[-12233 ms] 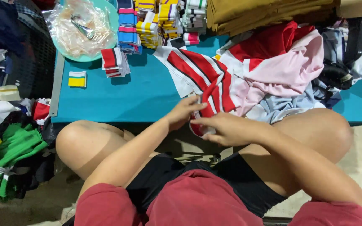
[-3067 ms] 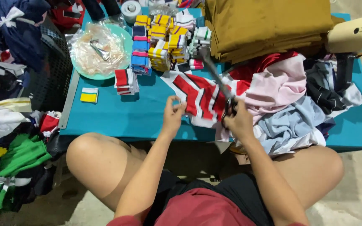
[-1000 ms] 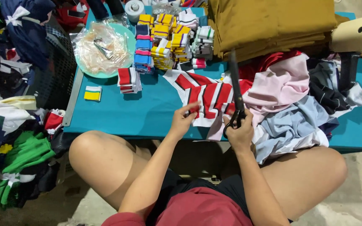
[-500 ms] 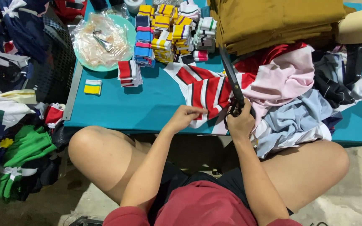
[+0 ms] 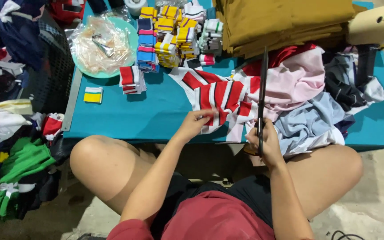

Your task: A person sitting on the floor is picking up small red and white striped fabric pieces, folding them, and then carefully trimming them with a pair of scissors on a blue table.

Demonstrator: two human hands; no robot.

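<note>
My left hand (image 5: 197,123) pinches the near edge of a red-and-white striped fabric piece (image 5: 216,95) lying on the teal table (image 5: 147,115). My right hand (image 5: 267,140) grips the handles of long black scissors (image 5: 262,95), whose blades point away from me over the striped fabric's right side, beside the pink cloth. Both hands sit at the table's front edge, above my bare knees.
A pile of pink, light blue and dark cloth (image 5: 316,98) fills the table's right. Folded mustard fabric (image 5: 285,20) lies at the back. Stacks of small striped pieces (image 5: 170,31), a teal bowl with a plastic bag (image 5: 101,44) and a yellow-white piece (image 5: 93,94) are on the left. Clothes heap on the floor (image 5: 14,178).
The scissors came up from lying among the cloth and now stand over the striped fabric in my right hand. My left hand shifted along the fabric's near edge.
</note>
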